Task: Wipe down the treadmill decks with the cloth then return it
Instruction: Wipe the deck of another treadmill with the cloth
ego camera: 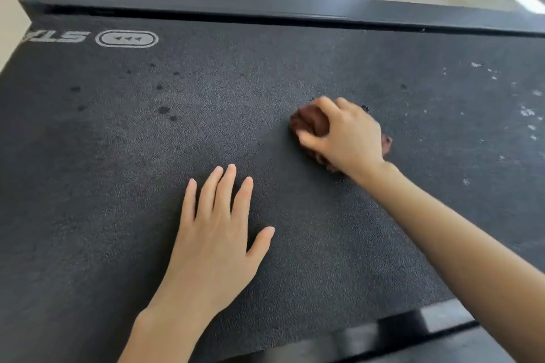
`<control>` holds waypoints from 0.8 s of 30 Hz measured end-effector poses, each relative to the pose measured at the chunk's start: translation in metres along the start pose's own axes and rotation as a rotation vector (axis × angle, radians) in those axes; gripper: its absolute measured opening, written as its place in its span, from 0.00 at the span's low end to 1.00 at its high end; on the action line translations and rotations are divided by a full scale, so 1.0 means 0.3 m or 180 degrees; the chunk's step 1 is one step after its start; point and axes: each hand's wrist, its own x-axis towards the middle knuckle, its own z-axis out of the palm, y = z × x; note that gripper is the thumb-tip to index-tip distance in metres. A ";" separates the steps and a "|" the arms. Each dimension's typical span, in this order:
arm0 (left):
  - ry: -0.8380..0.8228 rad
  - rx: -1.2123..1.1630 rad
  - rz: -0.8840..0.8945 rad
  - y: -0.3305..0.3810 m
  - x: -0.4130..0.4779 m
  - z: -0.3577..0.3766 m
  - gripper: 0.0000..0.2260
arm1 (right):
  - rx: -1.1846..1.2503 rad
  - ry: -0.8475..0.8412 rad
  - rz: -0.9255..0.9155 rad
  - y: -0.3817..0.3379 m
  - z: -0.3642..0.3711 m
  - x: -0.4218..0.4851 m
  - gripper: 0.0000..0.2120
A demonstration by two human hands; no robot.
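Note:
The black textured treadmill deck (118, 171) fills most of the view. A bunched brown cloth (309, 124) lies on the deck right of centre. My right hand (345, 135) grips it from above, fingers curled round the cloth, which is mostly hidden under the hand. My left hand (218, 233) lies flat on the deck nearer to me, fingers straight and spread, holding nothing.
Dark wet spots (163, 110) dot the deck at the left, white specks (526, 112) at the right. A black side rail (206, 3) runs along the far edge, another rail (413, 333) at the near right. A white logo (126, 38) is printed far left. Pale floor lies beyond.

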 end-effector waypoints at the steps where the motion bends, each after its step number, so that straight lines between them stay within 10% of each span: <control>1: -0.0013 0.0012 0.0002 0.000 -0.001 0.000 0.32 | -0.0011 0.0013 0.0113 -0.008 0.024 0.052 0.22; 15: -0.0074 -0.0217 0.0140 -0.061 -0.001 -0.017 0.33 | 0.0284 -0.0251 -0.0611 -0.085 -0.143 -0.338 0.23; 24: -0.0106 -0.0099 0.0012 -0.012 0.007 -0.008 0.30 | 0.0212 0.0001 -0.0452 -0.116 -0.020 -0.072 0.21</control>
